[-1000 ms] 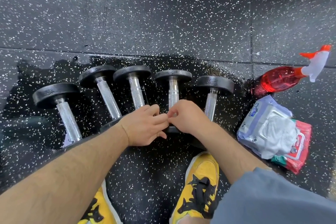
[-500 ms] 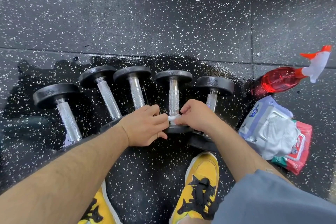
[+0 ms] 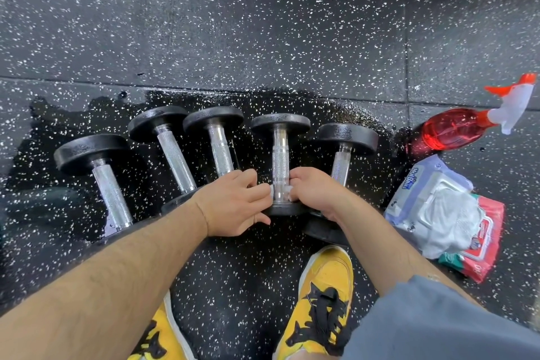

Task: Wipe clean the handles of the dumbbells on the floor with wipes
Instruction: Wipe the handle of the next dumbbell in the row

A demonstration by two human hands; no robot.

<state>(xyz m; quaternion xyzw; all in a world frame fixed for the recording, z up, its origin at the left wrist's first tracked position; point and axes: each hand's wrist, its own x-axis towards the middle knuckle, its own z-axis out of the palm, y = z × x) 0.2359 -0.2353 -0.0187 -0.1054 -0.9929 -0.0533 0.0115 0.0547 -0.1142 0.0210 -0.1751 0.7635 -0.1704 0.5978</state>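
Our left hand [image 3: 233, 203] and right hand [image 3: 314, 193] each pinch an end of the white wipe [image 3: 272, 190] looped behind the handle [image 3: 280, 159] of the second dumbbell [image 3: 280, 124] from the right, lying on the floor [image 3: 263, 38].

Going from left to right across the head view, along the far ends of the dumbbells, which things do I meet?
In order: leftmost dumbbell, second dumbbell, third dumbbell, fourth dumbbell (left hand and right hand hold a wipe on it), fifth dumbbell, red spray bottle. Wipes packs left out: they overlap the bottle.

Wipe [image 3: 271, 190] mostly under the fingers [image 3: 258, 189]
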